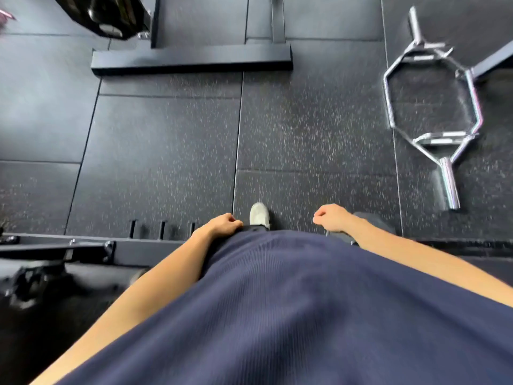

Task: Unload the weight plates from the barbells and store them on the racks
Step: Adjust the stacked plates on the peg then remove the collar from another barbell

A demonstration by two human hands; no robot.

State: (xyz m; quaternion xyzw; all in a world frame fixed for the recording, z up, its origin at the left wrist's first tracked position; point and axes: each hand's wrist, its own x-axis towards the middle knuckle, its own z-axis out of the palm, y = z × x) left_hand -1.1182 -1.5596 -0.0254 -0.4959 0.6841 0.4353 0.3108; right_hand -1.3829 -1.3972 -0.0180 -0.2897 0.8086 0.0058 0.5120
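Both hands, left hand (223,225) and right hand (331,218), hung loosely curled and empty; walking on, a foot (259,215) could have caught the chrome hex bar (433,107) lying nearby.

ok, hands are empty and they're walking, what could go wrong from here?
1. The chrome hex bar lies flat on the floor ahead to the right: a trip risk if the path drifts that way.
2. The black rack base beam crosses the floor ahead; a foot could catch it.
3. The frame is blurred, so they are likely moving fast.
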